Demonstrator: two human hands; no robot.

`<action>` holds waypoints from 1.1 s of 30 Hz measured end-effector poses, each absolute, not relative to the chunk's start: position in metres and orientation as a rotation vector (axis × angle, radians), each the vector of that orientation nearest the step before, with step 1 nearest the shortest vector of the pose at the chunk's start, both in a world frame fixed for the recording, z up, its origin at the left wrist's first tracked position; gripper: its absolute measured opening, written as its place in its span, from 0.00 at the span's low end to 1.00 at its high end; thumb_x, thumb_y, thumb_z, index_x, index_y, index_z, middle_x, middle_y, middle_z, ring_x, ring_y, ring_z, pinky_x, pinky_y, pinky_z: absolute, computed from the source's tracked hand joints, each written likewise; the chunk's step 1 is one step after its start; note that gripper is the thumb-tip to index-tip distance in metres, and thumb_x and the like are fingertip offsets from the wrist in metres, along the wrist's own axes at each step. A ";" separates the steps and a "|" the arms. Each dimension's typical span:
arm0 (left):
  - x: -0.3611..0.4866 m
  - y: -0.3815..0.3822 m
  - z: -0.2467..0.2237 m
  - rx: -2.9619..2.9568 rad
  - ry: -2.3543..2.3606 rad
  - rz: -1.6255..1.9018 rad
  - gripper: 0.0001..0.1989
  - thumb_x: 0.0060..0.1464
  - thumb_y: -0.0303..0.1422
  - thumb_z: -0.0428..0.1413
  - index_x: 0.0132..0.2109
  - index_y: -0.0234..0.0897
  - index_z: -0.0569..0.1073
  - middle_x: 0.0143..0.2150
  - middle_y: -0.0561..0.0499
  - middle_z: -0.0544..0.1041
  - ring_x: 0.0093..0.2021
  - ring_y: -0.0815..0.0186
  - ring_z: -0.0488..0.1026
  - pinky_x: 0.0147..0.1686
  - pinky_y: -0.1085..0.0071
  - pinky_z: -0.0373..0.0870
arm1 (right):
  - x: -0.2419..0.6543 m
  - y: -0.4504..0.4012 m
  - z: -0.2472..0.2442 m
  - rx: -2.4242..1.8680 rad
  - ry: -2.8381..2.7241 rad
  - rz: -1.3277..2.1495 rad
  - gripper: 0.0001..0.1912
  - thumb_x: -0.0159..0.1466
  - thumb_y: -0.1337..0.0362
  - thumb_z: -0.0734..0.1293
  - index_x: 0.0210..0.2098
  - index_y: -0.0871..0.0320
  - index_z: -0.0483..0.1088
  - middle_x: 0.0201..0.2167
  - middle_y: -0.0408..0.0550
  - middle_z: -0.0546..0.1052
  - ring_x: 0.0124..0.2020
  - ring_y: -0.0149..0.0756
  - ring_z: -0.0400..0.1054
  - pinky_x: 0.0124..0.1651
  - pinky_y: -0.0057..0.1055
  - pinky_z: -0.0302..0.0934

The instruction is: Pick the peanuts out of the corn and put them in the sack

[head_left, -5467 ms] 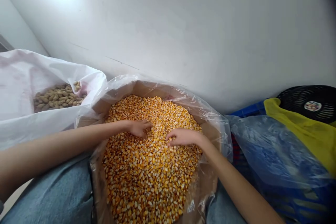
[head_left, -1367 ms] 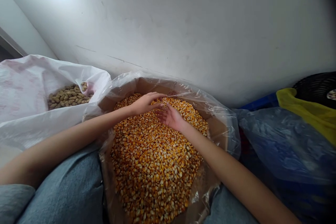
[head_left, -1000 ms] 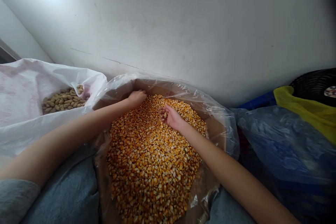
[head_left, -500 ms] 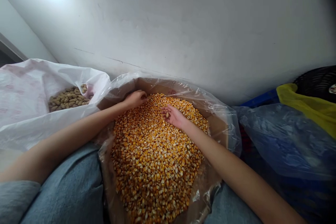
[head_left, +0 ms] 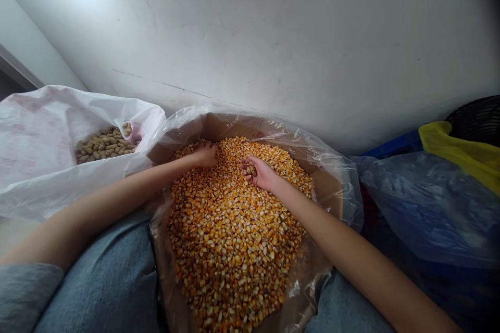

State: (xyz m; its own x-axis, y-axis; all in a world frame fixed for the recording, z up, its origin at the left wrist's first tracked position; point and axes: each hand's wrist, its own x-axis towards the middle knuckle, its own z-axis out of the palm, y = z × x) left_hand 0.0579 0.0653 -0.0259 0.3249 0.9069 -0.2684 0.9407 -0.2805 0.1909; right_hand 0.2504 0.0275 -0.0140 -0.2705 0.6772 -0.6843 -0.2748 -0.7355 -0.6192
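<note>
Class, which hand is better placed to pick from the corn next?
Probably the left hand: its fingers are down at the corn kernels, while the right hand cups small brownish pieces.

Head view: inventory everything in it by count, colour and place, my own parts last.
Corn kernels: too many to count, yellow-orange and whitish, in the box
Cardboard box: one, brown, centre
Plastic liner: one, clear, over the box's rim
White sack: one, white with pinkish marks, left of the box
Peanuts: many, tan, in the sack
Peanut-like piece: count unclear, brown, in the right hand
Plastic bag: one, see-through bluish, right
Yellow mesh: one, yellow, far right
Grille: one, black, right edge
Blue plastic edge: one, blue, behind the bag
Wall: one, pale grey, behind
Denim legs: two, blue, flanking the box
Left hand: one, bare, at the corn
Right hand: one, bare, above the corn
</note>
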 end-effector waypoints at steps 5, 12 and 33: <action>0.086 0.039 -0.023 2.033 1.149 -0.121 0.31 0.44 0.43 0.49 0.55 0.35 0.55 0.55 0.40 0.56 0.49 0.57 0.61 0.44 0.67 0.59 | 0.251 0.029 -0.007 -1.337 -0.552 1.998 0.12 0.58 0.60 0.55 0.29 0.62 0.65 0.18 0.43 0.66 0.15 0.23 0.57 0.15 0.18 0.49; 0.061 0.071 -0.020 2.235 1.350 0.380 0.16 0.51 0.30 0.43 0.46 0.33 0.66 0.46 0.46 0.68 0.44 0.65 0.65 0.44 0.72 0.60 | 0.259 0.034 0.001 -1.304 -0.528 1.881 0.12 0.58 0.59 0.56 0.30 0.61 0.64 0.18 0.43 0.66 0.16 0.23 0.57 0.15 0.19 0.48; 0.049 0.074 -0.041 2.812 1.675 -0.059 0.12 0.53 0.24 0.40 0.43 0.30 0.64 0.39 0.42 0.66 0.38 0.62 0.66 0.34 0.68 0.61 | 0.257 0.030 -0.009 -1.396 -0.630 1.879 0.13 0.57 0.58 0.57 0.29 0.62 0.66 0.19 0.42 0.67 0.15 0.22 0.58 0.17 0.21 0.53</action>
